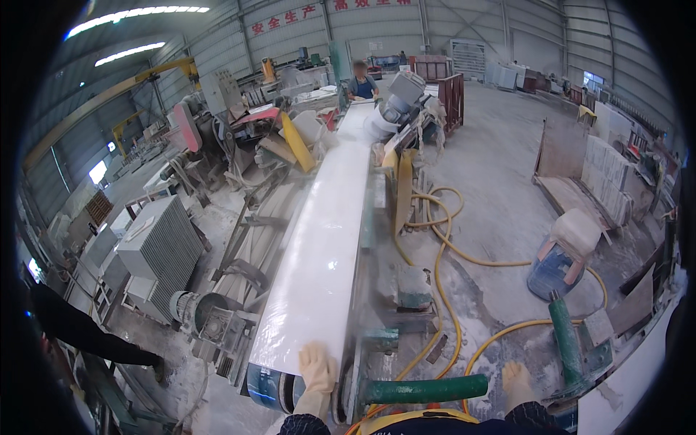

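My left hand (317,368), in a pale cream glove, lies with its fingers flat on the near right corner of a long glossy white slab (319,254). The slab rests lengthwise on a narrow conveyor, whose blue end roller (265,386) shows under its near end. Off to the right, my right hand (516,378), gloved alike, is held over the floor beyond the tip of a green roller (426,389). Its fingers look loosely bent and somewhat apart, with nothing visible in them. Farther along, the slab passes beneath a grey motor head (402,101).
A co-worker in a blue apron (362,85) stands at the slab's far end. Yellow hoses (453,319) loop across the wet floor. A blue barrel (554,272) and a green post (564,333) stand right; a motor (206,315) and stacked slabs (163,243) are left.
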A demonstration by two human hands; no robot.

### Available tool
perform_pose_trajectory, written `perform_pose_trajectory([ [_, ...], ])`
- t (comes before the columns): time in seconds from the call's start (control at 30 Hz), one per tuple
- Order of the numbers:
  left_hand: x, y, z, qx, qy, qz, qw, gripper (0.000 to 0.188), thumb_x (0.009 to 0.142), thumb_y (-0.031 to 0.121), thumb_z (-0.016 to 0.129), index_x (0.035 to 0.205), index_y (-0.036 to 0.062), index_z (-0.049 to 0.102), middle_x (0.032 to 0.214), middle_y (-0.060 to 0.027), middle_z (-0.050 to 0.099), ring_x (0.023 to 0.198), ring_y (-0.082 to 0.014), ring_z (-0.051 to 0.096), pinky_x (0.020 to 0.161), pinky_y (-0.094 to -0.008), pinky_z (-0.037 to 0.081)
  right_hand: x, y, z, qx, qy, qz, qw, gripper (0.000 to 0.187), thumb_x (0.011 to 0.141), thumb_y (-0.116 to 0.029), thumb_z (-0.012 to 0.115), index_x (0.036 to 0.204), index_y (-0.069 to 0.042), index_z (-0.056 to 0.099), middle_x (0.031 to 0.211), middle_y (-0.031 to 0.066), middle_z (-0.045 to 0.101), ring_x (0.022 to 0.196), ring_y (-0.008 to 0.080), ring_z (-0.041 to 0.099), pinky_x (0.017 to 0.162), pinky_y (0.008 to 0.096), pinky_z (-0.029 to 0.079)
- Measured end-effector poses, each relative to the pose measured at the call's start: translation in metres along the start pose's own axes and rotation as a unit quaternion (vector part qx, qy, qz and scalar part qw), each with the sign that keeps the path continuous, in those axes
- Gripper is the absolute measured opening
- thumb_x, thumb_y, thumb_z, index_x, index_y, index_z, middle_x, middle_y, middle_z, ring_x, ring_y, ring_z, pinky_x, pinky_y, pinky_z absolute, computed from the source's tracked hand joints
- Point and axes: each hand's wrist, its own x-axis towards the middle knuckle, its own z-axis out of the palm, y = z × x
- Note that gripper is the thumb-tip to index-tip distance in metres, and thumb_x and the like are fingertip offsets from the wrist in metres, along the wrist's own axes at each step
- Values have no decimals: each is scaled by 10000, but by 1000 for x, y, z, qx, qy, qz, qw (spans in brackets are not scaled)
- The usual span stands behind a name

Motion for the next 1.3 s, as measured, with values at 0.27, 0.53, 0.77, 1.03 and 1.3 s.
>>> perform_pose_trajectory([
  [0.27,42,6,34,-16,-43,62,997,456,911,212,578,1343,70,536,1357,-214,537,1238,-449,481,1069,-563,350,-23,44,59,-205,-124,105,965,447,1008,-287,549,1354,-8,501,1290,192,632,1117,356,643,938,457,543],
  [0.53,107,4,100,-7,-22,26,999,468,932,224,567,1374,79,514,1406,-214,507,1311,-451,436,1129,-565,303,-25,-3,-6,-161,0,36,986,356,1001,-292,565,1268,-57,553,1183,137,666,1068,345,652,912,445,534],
  [0.77,145,13,123,-13,-30,-20,999,434,948,234,533,1359,94,534,1417,-189,509,1331,-417,431,1143,-553,289,-43,-42,-73,-84,-2,-1,996,351,998,-305,574,1276,-93,557,1280,132,641,1175,341,613,964,430,522],
  [1.03,96,16,72,-24,-20,36,999,379,942,170,520,1313,97,549,1353,-163,539,1251,-384,479,1065,-519,362,-28,-16,-30,-83,-93,38,991,481,1007,-315,562,1400,-53,470,1418,153,550,1276,341,550,1028,429,497],
  [1.3,-14,31,-16,9,-21,52,998,332,910,126,569,1234,61,595,1240,-179,577,1097,-403,526,959,-497,418,-14,84,103,-176,-195,133,956,455,991,-275,582,1354,-21,479,1318,188,613,1177,366,606,998,463,508],
])
